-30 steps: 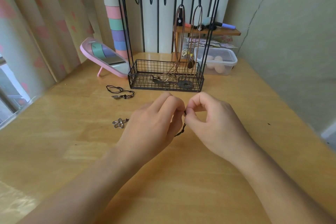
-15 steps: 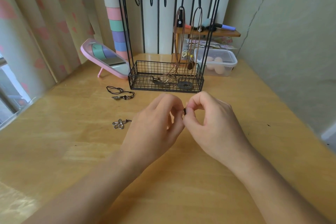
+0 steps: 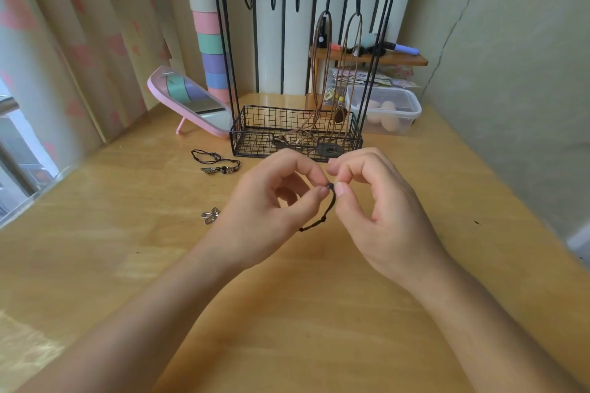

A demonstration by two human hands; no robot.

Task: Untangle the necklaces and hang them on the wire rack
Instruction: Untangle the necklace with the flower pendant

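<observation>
— Where's the black cord necklace (image 3: 321, 221) relative to the hands?

— Right between them. The left hand (image 3: 274, 201) and right hand (image 3: 380, 201) both pinch its upper end, fingertips nearly touching, above the bench (image 3: 319, 313). From there the cord trails down and left, passing under the left hand; its flower pendant (image 3: 210, 216) lies on the bench beyond.

— And the wire rack (image 3: 297, 73)?

— Straight ahead, well apart. Two brown necklaces (image 3: 338, 73) hang on the right-hand hooks; the left three are free, so the left hand looks nearer. A second black necklace (image 3: 215, 163) waits just left of the basket.

Wooden table (image 3: 319, 313), wire rack (image 3: 295, 134), pink mirror (image 3: 191, 102), plastic box (image 3: 388, 112), necklace (image 3: 217, 163)
</observation>
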